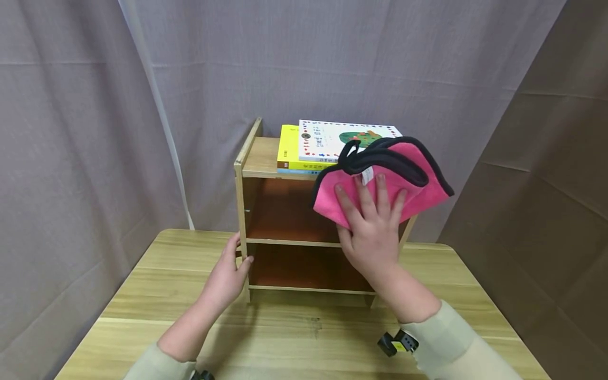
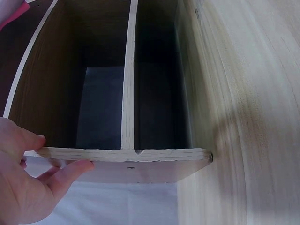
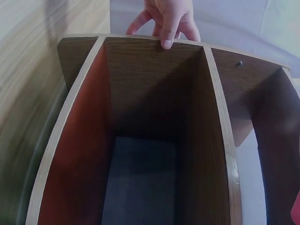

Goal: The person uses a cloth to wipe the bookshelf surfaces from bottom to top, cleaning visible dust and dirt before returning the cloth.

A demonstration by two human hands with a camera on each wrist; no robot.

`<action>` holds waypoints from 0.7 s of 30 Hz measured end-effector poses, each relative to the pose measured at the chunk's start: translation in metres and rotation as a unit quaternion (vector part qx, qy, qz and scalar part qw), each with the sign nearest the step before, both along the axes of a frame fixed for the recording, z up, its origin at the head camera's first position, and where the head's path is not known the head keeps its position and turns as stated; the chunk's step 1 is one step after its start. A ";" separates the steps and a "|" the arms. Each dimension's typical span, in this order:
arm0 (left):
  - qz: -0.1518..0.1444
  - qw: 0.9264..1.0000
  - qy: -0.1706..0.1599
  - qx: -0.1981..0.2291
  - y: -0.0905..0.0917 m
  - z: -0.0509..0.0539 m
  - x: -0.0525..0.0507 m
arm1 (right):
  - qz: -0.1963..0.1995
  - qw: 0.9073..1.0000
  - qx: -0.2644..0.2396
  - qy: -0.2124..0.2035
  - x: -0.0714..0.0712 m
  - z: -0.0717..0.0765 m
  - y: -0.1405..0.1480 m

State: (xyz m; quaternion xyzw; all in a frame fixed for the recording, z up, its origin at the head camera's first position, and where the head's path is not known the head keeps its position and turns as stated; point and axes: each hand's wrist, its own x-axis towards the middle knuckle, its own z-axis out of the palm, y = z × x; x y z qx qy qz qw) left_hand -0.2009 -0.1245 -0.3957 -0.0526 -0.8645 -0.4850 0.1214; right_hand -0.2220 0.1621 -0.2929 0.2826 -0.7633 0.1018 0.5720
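Note:
A small wooden shelf [image 1: 294, 243] stands upright on the table. On its left side panel [image 2: 108, 154] rests my left hand [image 1: 229, 274], gripping the front edge with the thumb inside the edge and the other fingers outside. My right hand [image 1: 375, 237] holds a pink cloth [image 1: 427, 179] with black trim and a white tag in front of the shelf's upper right. Four fingers spread over the cloth, and the thumb goes beneath it. Behind the cloth, a white book [image 1: 328, 138] with a green tree picture lies on a yellow book [image 1: 287, 142]; the cloth partly hides both.
A blue-edged book [image 1: 290, 171] lies under the yellow one on the shelf top. The wooden table [image 1: 285, 338] extends around the shelf. Grey curtains [image 1: 228, 63] hang behind and to the left, and a brownish curtain [image 1: 537, 200] hangs on the right.

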 end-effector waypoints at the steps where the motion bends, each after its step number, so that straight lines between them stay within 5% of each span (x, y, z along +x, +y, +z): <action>1: 0.000 1.000 -0.001 -0.001 0.000 0.000 0.000 | 0.003 1.000 0.001 0.002 0.000 0.000 0.000; 21: 0.005 1.000 0.002 -0.010 -0.002 0.001 0.002 | 0.020 0.999 0.030 -0.005 -0.003 0.006 -0.010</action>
